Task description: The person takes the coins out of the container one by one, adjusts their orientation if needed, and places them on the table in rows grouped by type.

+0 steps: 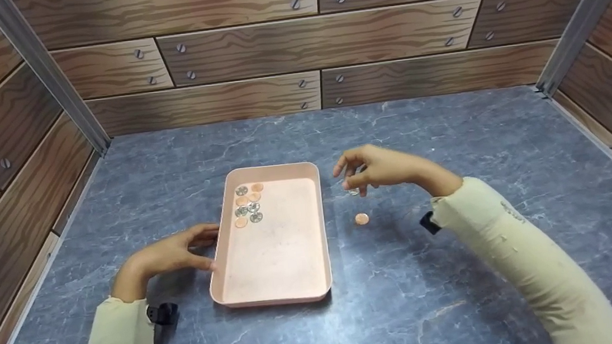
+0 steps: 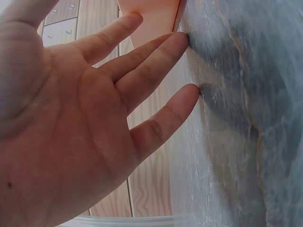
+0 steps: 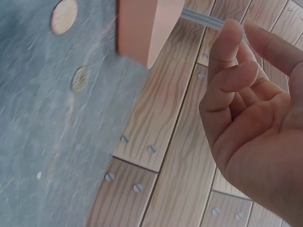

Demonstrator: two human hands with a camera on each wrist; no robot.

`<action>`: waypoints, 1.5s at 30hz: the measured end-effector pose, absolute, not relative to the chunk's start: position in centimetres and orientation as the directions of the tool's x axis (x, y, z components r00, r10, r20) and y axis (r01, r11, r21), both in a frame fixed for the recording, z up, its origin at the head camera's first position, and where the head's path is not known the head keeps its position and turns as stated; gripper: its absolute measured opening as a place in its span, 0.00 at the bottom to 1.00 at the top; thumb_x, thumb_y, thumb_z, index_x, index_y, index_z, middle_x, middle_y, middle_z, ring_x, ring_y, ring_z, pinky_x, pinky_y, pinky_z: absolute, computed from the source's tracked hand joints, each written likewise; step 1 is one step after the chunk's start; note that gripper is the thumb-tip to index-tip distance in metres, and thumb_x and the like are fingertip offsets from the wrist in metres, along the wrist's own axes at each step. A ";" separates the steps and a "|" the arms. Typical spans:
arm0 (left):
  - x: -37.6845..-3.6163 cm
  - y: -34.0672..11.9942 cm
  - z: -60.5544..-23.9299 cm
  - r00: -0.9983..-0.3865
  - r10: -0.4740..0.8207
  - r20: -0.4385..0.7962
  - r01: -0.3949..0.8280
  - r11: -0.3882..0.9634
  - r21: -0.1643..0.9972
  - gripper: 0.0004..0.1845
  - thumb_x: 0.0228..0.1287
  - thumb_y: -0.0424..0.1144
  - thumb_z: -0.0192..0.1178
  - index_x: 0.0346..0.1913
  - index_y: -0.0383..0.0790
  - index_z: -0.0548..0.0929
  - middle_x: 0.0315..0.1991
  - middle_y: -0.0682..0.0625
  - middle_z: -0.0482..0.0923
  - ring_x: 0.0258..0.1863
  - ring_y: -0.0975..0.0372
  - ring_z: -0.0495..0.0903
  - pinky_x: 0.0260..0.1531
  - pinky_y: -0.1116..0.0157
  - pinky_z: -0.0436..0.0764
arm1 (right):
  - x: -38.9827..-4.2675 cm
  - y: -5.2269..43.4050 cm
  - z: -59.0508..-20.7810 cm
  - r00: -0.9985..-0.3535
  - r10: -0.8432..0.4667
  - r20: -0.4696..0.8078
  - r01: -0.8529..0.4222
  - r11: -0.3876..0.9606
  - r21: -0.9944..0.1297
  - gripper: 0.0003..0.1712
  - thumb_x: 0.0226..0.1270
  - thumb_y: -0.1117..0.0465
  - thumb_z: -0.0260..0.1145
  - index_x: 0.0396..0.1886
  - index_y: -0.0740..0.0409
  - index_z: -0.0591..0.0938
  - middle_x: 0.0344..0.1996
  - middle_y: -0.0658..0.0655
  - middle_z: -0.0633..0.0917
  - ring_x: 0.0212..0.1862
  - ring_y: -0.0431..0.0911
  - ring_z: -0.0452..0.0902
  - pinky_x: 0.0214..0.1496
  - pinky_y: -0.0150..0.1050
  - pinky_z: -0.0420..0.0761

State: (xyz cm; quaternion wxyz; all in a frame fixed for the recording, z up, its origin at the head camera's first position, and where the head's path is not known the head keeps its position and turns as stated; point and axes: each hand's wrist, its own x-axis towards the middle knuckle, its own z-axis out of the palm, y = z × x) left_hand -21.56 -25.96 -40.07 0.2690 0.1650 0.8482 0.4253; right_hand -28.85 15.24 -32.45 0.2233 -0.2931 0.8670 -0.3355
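Observation:
A shallow pink tray lies on the table, with several silver coins and copper coins in its upper left part. At the tray's left wall, my left hand touches the rim with its thumb, fingers spread and nearly straight. My right hand hovers to the right of the tray with loosely bent fingers; no object shows between them in the right wrist view. Beneath it on the table lies a silver coin, partly hidden in the head view. A loose copper coin is nearer the front.
A blue-grey marbled table carries everything. Wood-patterned panels stand at the back and both sides, joined by metal corner posts. Table surface extends behind the tray and in front of it.

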 end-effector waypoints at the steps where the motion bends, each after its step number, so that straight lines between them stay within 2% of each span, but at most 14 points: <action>1: -21.6 -25.9 -40.1 -0.800 0.510 -0.315 0.052 0.583 0.811 0.47 0.56 0.42 0.70 0.74 0.35 0.56 0.72 0.34 0.58 0.72 0.40 0.58 0.71 0.44 0.57 | -28.8 15.0 -32.4 -0.723 -0.664 -0.188 -0.365 0.599 -0.713 0.16 0.69 0.61 0.62 0.54 0.59 0.78 0.38 0.62 0.84 0.29 0.41 0.79 0.28 0.33 0.74; 7: -21.7 -25.9 -39.9 -0.799 0.516 -0.310 0.058 0.578 0.814 0.47 0.56 0.42 0.70 0.74 0.34 0.55 0.73 0.33 0.57 0.71 0.39 0.58 0.71 0.44 0.57 | -28.6 13.6 -31.8 -0.702 -0.689 -0.178 -0.389 0.581 -0.715 0.17 0.68 0.62 0.62 0.56 0.60 0.77 0.40 0.60 0.84 0.32 0.39 0.78 0.30 0.32 0.77; 13: -21.8 -26.0 -40.0 -0.798 0.519 -0.306 0.064 0.579 0.813 0.47 0.56 0.42 0.70 0.74 0.34 0.56 0.72 0.33 0.57 0.71 0.39 0.58 0.71 0.44 0.57 | -28.4 12.0 -31.2 -0.679 -0.716 -0.160 -0.412 0.553 -0.724 0.17 0.68 0.64 0.62 0.56 0.60 0.77 0.43 0.62 0.84 0.34 0.39 0.79 0.29 0.29 0.78; 22: -21.7 -25.9 -40.0 -0.802 0.505 -0.320 0.049 0.588 0.807 0.47 0.55 0.42 0.70 0.74 0.36 0.56 0.73 0.35 0.58 0.72 0.40 0.58 0.70 0.44 0.59 | -28.3 9.1 -31.6 -0.656 -0.742 -0.136 -0.433 0.518 -0.738 0.18 0.67 0.64 0.62 0.56 0.63 0.77 0.44 0.64 0.85 0.40 0.48 0.82 0.33 0.30 0.80; 27: -21.6 -25.8 -40.0 -0.804 0.499 -0.324 0.045 0.595 0.803 0.47 0.56 0.43 0.70 0.74 0.37 0.56 0.73 0.35 0.58 0.72 0.40 0.58 0.70 0.43 0.59 | -28.3 7.5 -31.7 -0.654 -0.743 -0.141 -0.425 0.515 -0.744 0.18 0.67 0.63 0.63 0.56 0.62 0.77 0.44 0.63 0.86 0.37 0.45 0.82 0.34 0.33 0.80; 32: -21.5 -25.8 -40.0 -0.801 0.501 -0.328 0.036 0.587 0.809 0.47 0.56 0.43 0.70 0.74 0.36 0.56 0.73 0.35 0.57 0.72 0.40 0.56 0.70 0.43 0.58 | -28.5 5.9 -32.1 -0.660 -0.736 -0.151 -0.405 0.519 -0.753 0.18 0.66 0.62 0.64 0.55 0.61 0.78 0.43 0.62 0.86 0.32 0.40 0.80 0.31 0.31 0.78; 45: -21.5 -25.9 -40.1 -0.798 0.505 -0.328 0.028 0.575 0.817 0.47 0.56 0.42 0.70 0.74 0.35 0.55 0.73 0.34 0.57 0.72 0.40 0.57 0.70 0.43 0.58 | -29.5 2.6 -33.8 -0.687 -0.716 -0.125 -0.338 0.466 -0.818 0.18 0.67 0.62 0.64 0.55 0.63 0.78 0.42 0.62 0.86 0.32 0.39 0.80 0.28 0.31 0.76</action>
